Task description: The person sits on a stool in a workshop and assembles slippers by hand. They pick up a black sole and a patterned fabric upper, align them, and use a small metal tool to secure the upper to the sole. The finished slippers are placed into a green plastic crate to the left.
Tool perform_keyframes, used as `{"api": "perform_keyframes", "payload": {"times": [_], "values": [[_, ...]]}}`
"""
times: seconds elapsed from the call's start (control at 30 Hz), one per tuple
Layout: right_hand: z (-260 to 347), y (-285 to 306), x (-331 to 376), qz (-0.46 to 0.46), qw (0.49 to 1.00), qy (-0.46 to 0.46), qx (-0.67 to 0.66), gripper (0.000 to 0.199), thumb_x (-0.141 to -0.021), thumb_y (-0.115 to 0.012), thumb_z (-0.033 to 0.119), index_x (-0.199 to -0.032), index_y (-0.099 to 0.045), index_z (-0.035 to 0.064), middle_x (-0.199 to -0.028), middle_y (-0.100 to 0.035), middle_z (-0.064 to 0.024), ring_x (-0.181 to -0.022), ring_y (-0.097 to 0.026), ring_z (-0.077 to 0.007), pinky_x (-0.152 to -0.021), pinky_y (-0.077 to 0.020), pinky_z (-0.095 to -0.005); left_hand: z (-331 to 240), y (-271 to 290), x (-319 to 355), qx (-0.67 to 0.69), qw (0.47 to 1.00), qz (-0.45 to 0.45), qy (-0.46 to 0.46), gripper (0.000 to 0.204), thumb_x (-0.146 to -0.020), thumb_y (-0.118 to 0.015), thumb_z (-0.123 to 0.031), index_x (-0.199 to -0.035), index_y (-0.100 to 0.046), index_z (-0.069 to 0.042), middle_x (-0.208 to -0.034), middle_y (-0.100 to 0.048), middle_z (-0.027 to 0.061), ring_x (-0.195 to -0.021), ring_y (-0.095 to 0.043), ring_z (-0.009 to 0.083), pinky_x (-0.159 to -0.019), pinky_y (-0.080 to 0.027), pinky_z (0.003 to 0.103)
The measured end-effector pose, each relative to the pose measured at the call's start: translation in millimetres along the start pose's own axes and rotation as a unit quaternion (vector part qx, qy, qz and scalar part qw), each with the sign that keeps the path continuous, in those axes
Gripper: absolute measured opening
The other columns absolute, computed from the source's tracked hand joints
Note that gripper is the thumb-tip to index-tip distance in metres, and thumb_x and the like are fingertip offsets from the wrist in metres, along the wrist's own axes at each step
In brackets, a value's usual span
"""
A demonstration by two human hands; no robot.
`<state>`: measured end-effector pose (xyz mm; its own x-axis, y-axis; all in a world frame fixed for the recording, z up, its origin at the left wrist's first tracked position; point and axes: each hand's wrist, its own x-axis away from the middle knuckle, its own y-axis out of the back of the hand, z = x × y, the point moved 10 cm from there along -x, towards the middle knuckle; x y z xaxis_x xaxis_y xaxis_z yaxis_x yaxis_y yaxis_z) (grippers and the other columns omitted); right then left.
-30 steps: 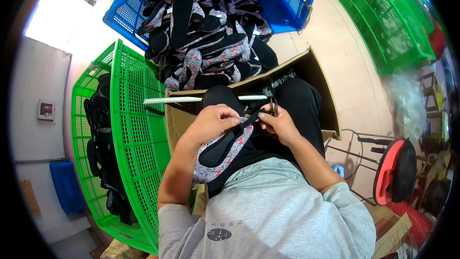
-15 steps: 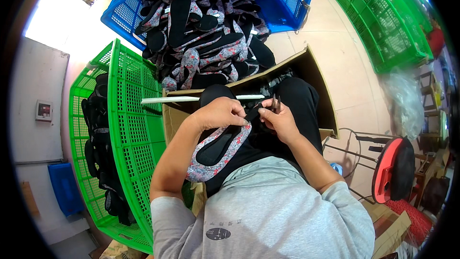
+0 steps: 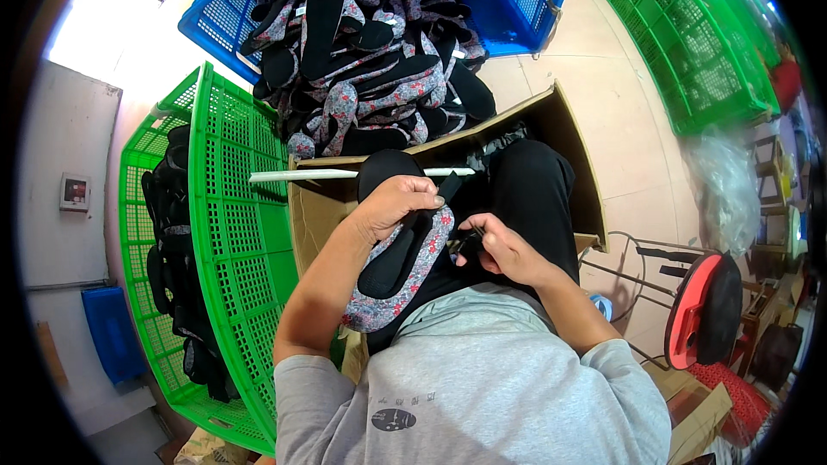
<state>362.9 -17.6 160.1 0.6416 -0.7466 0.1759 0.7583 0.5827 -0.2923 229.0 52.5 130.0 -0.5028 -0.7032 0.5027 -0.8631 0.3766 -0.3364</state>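
Observation:
My left hand [image 3: 398,205] pinches the edge of a slipper [image 3: 379,312] with grey, red-flowered fabric and a black inside. The slipper lies slanted over my lap, toe end partly under my left hand and wrist. A short black strap [image 3: 449,186] sticks up beyond my left thumb and fingertips. Just right of the slipper, apart from it, my right hand [image 3: 508,251] is curled around small dark snips [image 3: 470,246], partly hidden by the fingers and hard to make out against my black trousers.
An open cardboard box [image 3: 579,151] surrounds my knees, with a white bar [image 3: 301,176] across it. Flowered slippers heap up before a blue crate [image 3: 508,21]. A green crate [image 3: 245,232] with black items stands left, another green crate [image 3: 680,43] far right. A red-and-black round stool [image 3: 689,310] is at right.
My right hand has let go of the black strap and moved down toward my lap with the snips. The strap now stands free, and my left hand still grips the slipper.

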Motion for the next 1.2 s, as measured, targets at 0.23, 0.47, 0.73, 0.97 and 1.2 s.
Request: {"api": "perform_keyframes", "payload": {"times": [0.23,0.47,0.73,0.97,1.2], "values": [[-16,-3,-19,-0.031,0.996,-0.072,-0.051,0.027,-0.102,-0.052,0.03,-0.112,-0.049,0.0051,-0.085,-0.061,-0.005,-0.055,-0.039,-0.0046,-0.049,-0.0332,-0.0187,3,3,-2,0.023,0.999,-0.018,0.037,0.006,-0.086,-0.068,-0.008,-0.083,-0.068,-0.002,-0.076,-0.063,0.001,-0.069,-0.056,0.0086,-0.066,-0.044,0.021],[-16,-5,-27,-0.039,0.99,-0.109,-0.082,0.016,-0.1,-0.057,0.019,-0.105,-0.051,0.006,-0.083,-0.065,-0.0036,-0.053,-0.041,-0.0036,-0.047,-0.0337,-0.0194,7,8,-8,0.027,0.999,-0.017,0.033,0.007,-0.084,-0.068,-0.007,-0.082,-0.069,0.0,-0.075,-0.063,0.0023,-0.069,-0.056,0.0099,-0.067,-0.045,0.022],[-14,-4,-34,-0.063,0.995,-0.07,-0.008,0.014,-0.101,-0.053,0.021,-0.102,-0.049,0.0073,-0.081,-0.061,-0.0027,-0.052,-0.037,-0.0032,-0.046,-0.0302,-0.0187,2,1,-3,0.032,0.998,-0.022,0.053,0.006,-0.083,-0.068,-0.007,-0.079,-0.067,-0.002,-0.074,-0.061,0.0008,-0.072,-0.055,0.01,-0.072,-0.042,0.023],[-12,-10,-37,-0.057,0.992,-0.108,-0.043,0.015,-0.104,-0.049,0.024,-0.101,-0.049,0.0091,-0.08,-0.06,-0.0017,-0.053,-0.035,-0.003,-0.045,-0.0269,-0.0177,1,-3,-1,0.045,0.998,-0.01,0.052,0.006,-0.084,-0.067,-0.007,-0.081,-0.067,-0.001,-0.076,-0.062,0.0013,-0.073,-0.055,0.0103,-0.073,-0.043,0.024],[-18,-10,-41,-0.049,0.986,-0.138,-0.076,0.016,-0.103,-0.049,0.027,-0.102,-0.049,0.011,-0.08,-0.059,-0.0006,-0.055,-0.035,-0.002,-0.044,-0.0243,-0.0163,7,-3,-5,0.059,0.996,0.0,0.061,0.007,-0.087,-0.065,-0.005,-0.084,-0.066,0.001,-0.08,-0.066,0.0069,-0.073,-0.063,0.015,-0.073,-0.051,0.027]]}}
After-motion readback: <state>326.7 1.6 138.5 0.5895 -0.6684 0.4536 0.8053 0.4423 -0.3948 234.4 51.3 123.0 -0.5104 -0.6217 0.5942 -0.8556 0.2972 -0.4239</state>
